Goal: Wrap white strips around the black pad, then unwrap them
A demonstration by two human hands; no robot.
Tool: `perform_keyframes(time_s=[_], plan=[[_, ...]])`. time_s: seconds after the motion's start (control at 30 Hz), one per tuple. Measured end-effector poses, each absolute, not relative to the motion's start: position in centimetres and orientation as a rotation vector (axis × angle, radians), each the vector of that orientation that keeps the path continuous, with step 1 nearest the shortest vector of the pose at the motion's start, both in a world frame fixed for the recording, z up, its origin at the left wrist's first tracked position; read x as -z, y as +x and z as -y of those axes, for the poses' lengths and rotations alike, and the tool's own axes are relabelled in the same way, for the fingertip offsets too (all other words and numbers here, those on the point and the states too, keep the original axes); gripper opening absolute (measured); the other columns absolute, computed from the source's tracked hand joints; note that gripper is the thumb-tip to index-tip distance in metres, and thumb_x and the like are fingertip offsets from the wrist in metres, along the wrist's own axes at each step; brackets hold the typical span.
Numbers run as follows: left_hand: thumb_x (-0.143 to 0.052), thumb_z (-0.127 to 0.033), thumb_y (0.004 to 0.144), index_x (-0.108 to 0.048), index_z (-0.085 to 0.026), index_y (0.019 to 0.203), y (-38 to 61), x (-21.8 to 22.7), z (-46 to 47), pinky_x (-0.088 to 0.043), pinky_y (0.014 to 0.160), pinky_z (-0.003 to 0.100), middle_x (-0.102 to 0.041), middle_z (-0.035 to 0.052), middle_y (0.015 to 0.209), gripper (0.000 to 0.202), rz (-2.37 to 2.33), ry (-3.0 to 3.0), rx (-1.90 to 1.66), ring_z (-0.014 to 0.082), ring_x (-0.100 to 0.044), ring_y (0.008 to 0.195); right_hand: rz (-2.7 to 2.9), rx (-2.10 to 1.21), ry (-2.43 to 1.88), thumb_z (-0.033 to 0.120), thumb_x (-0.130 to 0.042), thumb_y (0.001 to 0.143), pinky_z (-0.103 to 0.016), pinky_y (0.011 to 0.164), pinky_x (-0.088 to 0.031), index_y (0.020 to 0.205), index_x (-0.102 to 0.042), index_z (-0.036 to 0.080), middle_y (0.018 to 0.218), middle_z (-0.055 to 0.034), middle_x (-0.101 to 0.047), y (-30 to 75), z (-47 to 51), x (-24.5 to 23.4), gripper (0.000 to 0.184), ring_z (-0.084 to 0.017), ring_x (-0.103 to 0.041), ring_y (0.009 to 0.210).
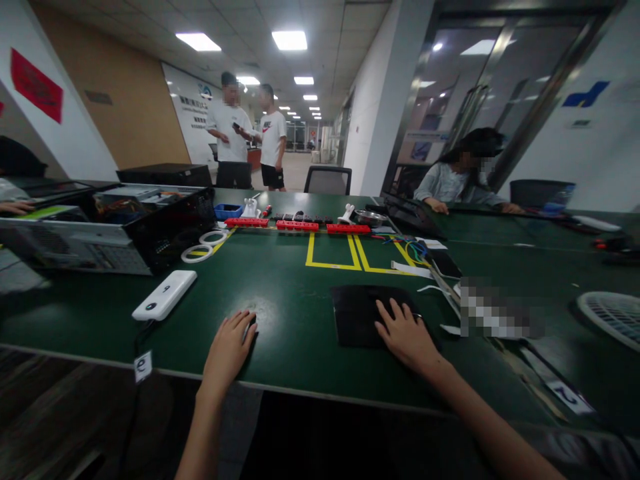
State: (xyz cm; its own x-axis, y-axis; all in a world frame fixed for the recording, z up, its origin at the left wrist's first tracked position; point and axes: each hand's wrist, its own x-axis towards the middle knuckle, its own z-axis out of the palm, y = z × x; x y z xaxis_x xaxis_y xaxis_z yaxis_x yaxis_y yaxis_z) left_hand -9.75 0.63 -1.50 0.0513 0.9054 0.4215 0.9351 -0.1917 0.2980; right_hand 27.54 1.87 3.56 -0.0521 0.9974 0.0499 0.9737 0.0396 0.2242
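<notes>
My left hand lies palm down on the green table near its front edge, fingers stretched forward and close together, holding nothing. My right hand rests flat on a black mat, fingers spread, also holding nothing. A white power bank with a cable lies to the left of my left hand.
Red and black strips line the far side beside yellow tape squares. Tape rolls and an open black case sit left. Coloured wires, a phone, a white fan are right. A seated person and two standing people are behind.
</notes>
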Motion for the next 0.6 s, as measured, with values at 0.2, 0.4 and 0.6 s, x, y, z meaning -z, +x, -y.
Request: perform_keyframes(time_s=[0.2, 0.4, 0.6], plan=[[-0.043, -0.03, 0.09, -0.061, -0.017, 0.116, -9.8, 1.3, -0.7, -0.034, 0.103, 0.047, -0.06, 0.0123, 0.125, 0.034, 1.966, -2.242, 0.788, 0.0269, -0.05, 0.121, -2.247, -0.302, 2.097, 0.042, -0.029, 0.092, -0.058, 0.087, -0.037, 0.143, -0.03, 0.018, 0.144, -0.0186, -0.032, 21.8, -0.6, -3.1, 0.057, -0.043, -0.031, 0.126], [-0.046, -0.035, 0.09, -0.058, -0.019, 0.121, -8.7, 0.6, -0.1, -0.031, 0.105, 0.049, -0.057, 0.0106, 0.129, 0.037, 1.893, -2.386, 0.771, 0.0267, -0.047, 0.124, -2.329, -0.313, 2.13, 0.041, -0.03, 0.091, -0.061, 0.086, -0.033, 0.142, -0.032, 0.016, 0.143, -0.0221, -0.033, 17.1, 0.8, -2.8, 0.057, -0.046, -0.031, 0.125], [-0.063, -0.05, 0.076, -0.048, -0.025, 0.132, -6.2, 0.2, 0.7, -0.026, 0.108, 0.049, -0.045, 0.0098, 0.141, 0.063, 1.67, -2.724, 0.71, 0.0282, -0.036, 0.132, -2.388, -0.286, 2.155, 0.04, -0.032, 0.09, -0.062, 0.088, -0.03, 0.142, -0.032, 0.016, 0.143, -0.022, -0.033, 14.3, 2.0, -2.5, 0.057, -0.044, -0.031, 0.126]])
